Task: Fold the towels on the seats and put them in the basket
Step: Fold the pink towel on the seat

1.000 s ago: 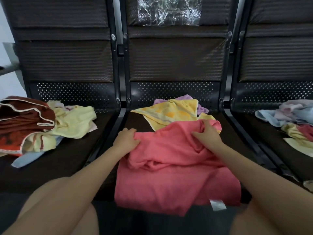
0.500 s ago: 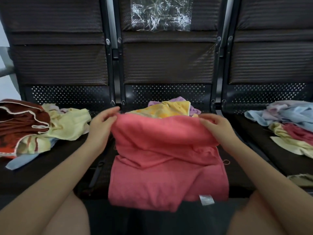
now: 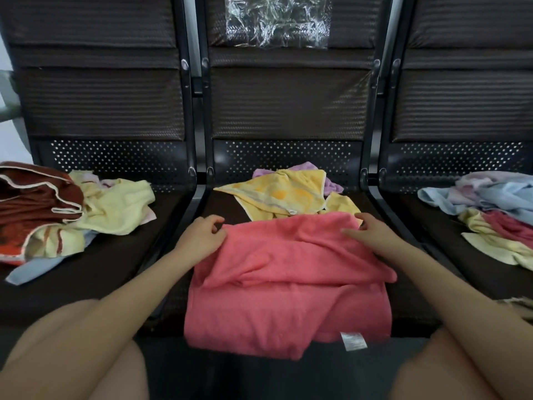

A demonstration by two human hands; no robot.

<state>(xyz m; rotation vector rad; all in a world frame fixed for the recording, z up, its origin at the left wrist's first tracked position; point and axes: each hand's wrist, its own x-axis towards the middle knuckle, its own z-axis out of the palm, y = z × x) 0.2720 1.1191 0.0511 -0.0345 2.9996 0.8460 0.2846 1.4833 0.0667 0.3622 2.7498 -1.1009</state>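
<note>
progress is early: you are on one towel and no basket shows anywhere in view, so nothing can be counted as put away yet. your left hand (image 3: 202, 235) pinches the far left corner of the pink towel (image 3: 288, 272) between thumb and curled fingers, and your right hand (image 3: 372, 232) rests on the far right corner with fingers curled over its edge, thumb side hidden (i judge it a light hold, not a firm clamp). between your two grips the towel's top layer lies doubled over toward you, rumpled, not yet squared; below your hands the lower layer hangs over the front lip of the middle seat (image 3: 227, 209), its white label (image 3: 353, 340) showing near the bottom right.

just beyond your grips, touching the pink edge, lies a yellow towel (image 3: 285, 194) with a lilac one (image 3: 328, 184) under it, both unfolded. well off to the left of your left hand sits a heap: a dark red towel (image 3: 34, 194), a pale yellow towel (image 3: 115, 206) and a blue piece (image 3: 34, 269) poking out. well off to the right of your right hand is another heap of light blue, pink and cream towels (image 3: 496, 209).

so what's left, as i read it: flatten and finish this fold, then every other towel on all three seats, then the basket.
</note>
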